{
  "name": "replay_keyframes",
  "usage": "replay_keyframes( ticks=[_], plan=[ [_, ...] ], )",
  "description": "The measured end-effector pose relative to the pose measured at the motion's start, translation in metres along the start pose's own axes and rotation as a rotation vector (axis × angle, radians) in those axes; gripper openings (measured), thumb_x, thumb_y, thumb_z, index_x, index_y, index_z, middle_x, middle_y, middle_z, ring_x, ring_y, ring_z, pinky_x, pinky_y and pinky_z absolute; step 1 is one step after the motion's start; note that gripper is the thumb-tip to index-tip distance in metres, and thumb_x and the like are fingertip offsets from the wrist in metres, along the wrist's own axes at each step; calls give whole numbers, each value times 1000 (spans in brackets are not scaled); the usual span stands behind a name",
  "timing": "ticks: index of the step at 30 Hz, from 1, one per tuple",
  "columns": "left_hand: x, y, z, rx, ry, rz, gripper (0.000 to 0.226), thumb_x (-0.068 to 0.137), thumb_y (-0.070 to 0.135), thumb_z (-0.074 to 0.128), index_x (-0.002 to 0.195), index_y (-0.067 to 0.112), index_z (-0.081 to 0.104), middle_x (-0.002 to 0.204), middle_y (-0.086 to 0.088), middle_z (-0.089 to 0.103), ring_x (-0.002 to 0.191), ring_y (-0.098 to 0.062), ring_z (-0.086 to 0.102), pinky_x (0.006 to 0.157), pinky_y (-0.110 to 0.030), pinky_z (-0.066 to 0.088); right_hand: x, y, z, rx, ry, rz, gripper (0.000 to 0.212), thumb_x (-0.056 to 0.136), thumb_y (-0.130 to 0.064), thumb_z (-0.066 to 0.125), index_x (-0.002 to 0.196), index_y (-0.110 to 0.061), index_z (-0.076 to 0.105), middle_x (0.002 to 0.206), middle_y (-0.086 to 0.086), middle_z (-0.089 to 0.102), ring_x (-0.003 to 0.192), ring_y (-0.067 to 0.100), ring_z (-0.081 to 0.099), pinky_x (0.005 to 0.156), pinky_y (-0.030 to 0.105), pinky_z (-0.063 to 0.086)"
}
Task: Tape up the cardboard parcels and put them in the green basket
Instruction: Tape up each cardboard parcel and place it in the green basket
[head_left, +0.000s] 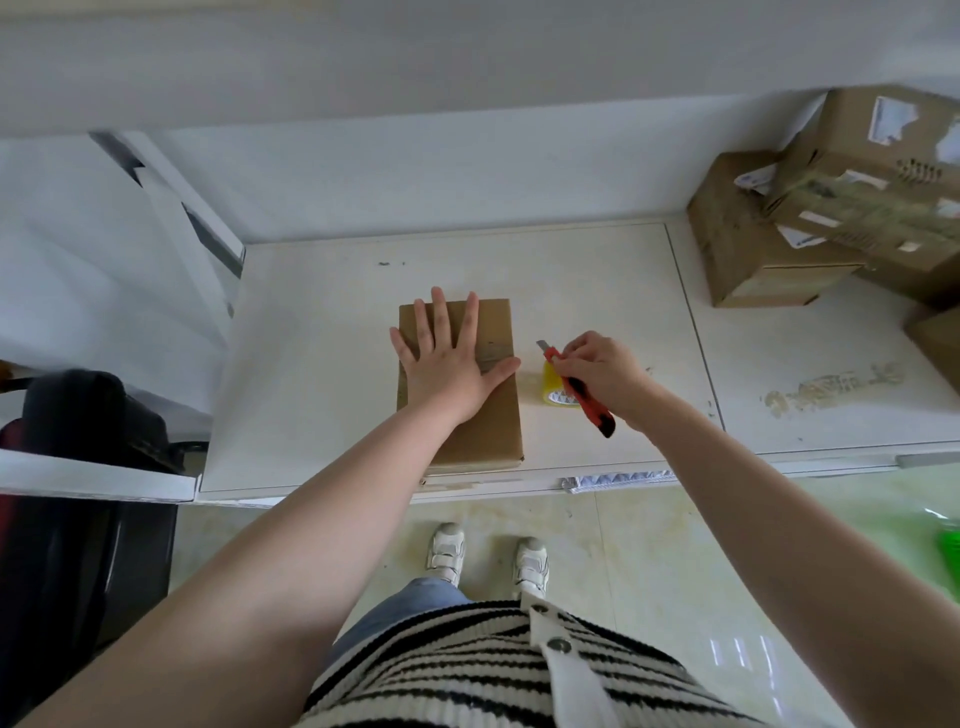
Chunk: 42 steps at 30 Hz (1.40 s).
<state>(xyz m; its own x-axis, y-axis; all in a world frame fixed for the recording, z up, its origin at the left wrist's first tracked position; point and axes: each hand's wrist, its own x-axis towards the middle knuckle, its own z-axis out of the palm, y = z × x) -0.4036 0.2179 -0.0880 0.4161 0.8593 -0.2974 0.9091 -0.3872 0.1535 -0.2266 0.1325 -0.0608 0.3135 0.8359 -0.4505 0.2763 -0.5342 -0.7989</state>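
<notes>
A flat brown cardboard parcel (488, 415) lies on the white table (322, 364), near its front edge. My left hand (447, 358) presses flat on the parcel's far half, fingers spread and straight. A strip of clear tape crosses the parcel under that hand. My right hand (602, 374) grips a red and black utility knife (584, 397), blade out and pointing toward the parcel. A yellow-tinted tape roll (553, 387) stands on the table just right of the parcel, partly hidden by the knife. A green basket (949, 545) shows only as a sliver at the right edge, on the floor.
Several stacked cardboard boxes (831, 208) with torn labels fill the table's back right corner. A white wall runs behind the table. A black bag or chair (83, 415) sits at the left. My shoes stand on the tiled floor (649, 561) below the table edge.
</notes>
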Motion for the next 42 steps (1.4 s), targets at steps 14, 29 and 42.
replay_keyframes(
  ticks=[14, 29, 42],
  plan=[
    [1, -1, 0, -6, -11, 5, 96, 80, 86, 14, 150, 33, -26, 156, -11, -34, 145, -35, -29, 111, -63, -16, 7, -5, -1, -149, -18, 4, 33, 97, -22, 54, 79, 4, 62, 81, 6, 56, 66, 21, 52, 64, 30, 43],
    [4, 0, 1, 4, -46, -2, 95, 84, 83, 21, 148, 33, -28, 155, -13, -35, 144, -36, -30, 110, -65, -15, 22, 56, -32, -356, 415, 230, 38, 97, -28, 51, 134, -16, 53, 128, 18, 52, 118, 35, 47, 95, 40, 42],
    [6, -3, 1, 16, -46, 15, 97, 78, 87, 10, 147, 33, -30, 155, -13, -37, 143, -37, -30, 109, -66, -15, 37, -16, -19, -449, -369, -39, 13, 92, -29, 63, 97, -24, 73, 98, -7, 67, 92, 8, 57, 79, 21, 44]
  ],
)
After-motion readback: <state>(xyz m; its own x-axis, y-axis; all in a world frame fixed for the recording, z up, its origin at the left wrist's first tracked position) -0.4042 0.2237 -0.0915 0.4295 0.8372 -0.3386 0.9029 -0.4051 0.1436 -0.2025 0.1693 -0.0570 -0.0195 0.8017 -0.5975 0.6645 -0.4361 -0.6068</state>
